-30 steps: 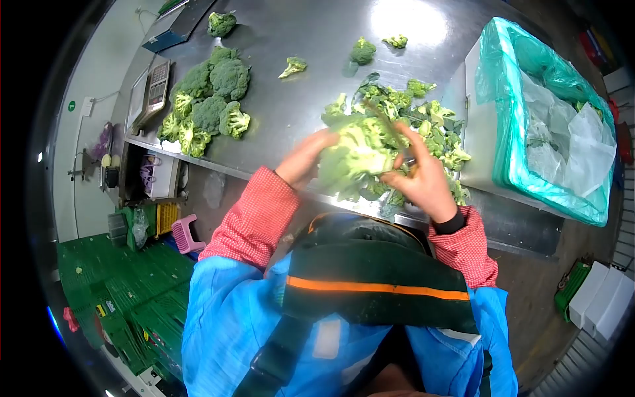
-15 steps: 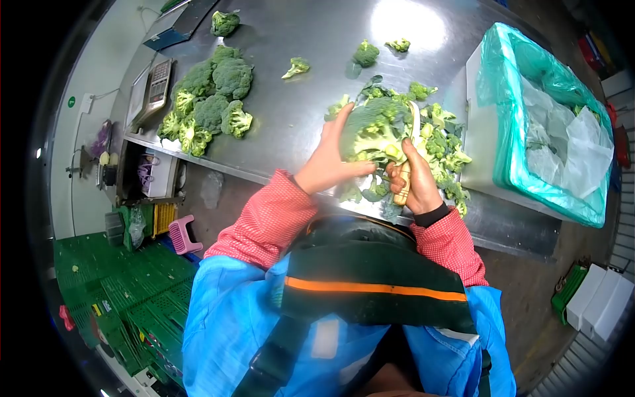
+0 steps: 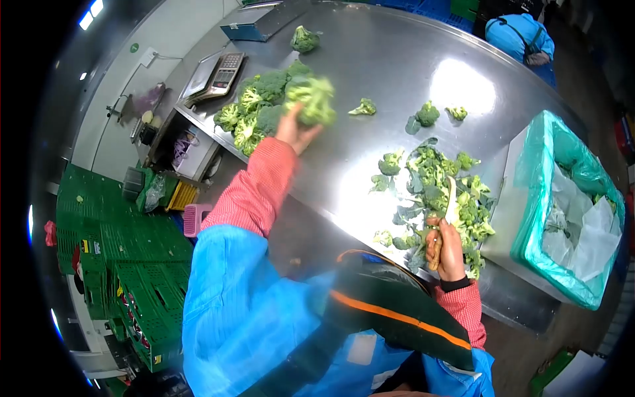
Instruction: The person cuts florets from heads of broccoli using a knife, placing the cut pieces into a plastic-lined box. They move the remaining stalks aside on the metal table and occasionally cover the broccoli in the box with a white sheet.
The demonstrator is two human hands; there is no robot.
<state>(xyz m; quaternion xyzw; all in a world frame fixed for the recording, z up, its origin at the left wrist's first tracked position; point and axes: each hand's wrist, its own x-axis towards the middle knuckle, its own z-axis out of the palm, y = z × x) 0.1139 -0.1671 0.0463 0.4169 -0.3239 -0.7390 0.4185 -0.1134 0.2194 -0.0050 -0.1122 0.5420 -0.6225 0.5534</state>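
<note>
A head of broccoli [image 3: 311, 98], blurred by motion, is in my left hand [image 3: 295, 132], with the fingers around its underside. It is at the near side of a pile of broccoli heads [image 3: 254, 106] on the left of the metal table [image 3: 377, 59]. My right hand [image 3: 448, 250] is closed round the handle of a knife [image 3: 452, 202], blade pointing away from me. Around and beyond that hand lie cut broccoli florets and leaves [image 3: 433, 175], spread near the table's front edge.
A white box lined with a green plastic bag [image 3: 516, 248] stands at the table's right. A scale [image 3: 225, 74] is at the left edge. Loose broccoli pieces [image 3: 363, 107] lie mid-table. Green crates [image 3: 159, 304] are at lower left. Another person [image 3: 519, 36] is at far right.
My left hand has moved left and away from the cut florets to the pile, with a broccoli head in it. My right hand keeps the knife near the florets. The view has shifted.
</note>
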